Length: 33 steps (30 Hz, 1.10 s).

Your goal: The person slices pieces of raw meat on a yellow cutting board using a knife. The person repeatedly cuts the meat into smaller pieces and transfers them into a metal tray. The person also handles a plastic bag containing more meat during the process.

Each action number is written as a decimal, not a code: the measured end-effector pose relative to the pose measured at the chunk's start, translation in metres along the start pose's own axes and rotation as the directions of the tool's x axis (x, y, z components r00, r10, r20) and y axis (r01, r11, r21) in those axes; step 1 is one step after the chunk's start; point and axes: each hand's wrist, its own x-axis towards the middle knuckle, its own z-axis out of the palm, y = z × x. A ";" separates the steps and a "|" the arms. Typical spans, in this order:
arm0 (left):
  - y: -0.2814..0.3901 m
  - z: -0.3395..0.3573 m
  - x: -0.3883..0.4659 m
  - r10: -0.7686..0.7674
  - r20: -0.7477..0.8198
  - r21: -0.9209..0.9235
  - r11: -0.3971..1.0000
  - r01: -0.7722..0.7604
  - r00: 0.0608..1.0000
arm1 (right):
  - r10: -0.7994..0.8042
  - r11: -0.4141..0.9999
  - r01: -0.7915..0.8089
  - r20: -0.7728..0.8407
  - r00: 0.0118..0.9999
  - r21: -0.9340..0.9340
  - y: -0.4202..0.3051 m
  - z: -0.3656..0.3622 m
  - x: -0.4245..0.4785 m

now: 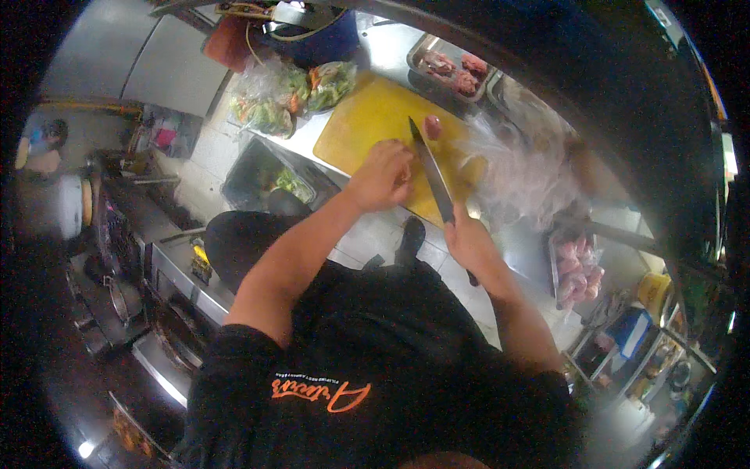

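Note:
A yellow cutting board lies on the counter before me. My right hand grips the handle of a long kitchen knife, whose blade points away across the board. My left hand is over the board's near edge, left of the blade, with its fingers curled; whether something small is between them is hidden. A small piece of raw meat rests on the board just right of the knife's tip. Clear plastic bags lie over the board's right side and the counter.
Bags of cut vegetables stand left of the board, near a dark blue pot. A metal tray of raw meat sits beyond it. Below at left is a bin with greens. At right is a tray of bagged meat.

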 end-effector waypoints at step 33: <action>-0.016 0.003 -0.036 -0.210 -0.082 -0.111 0.973 0.201 0.974 | -0.013 0.868 0.144 0.270 0.963 -0.475 -0.058 -0.023 0.030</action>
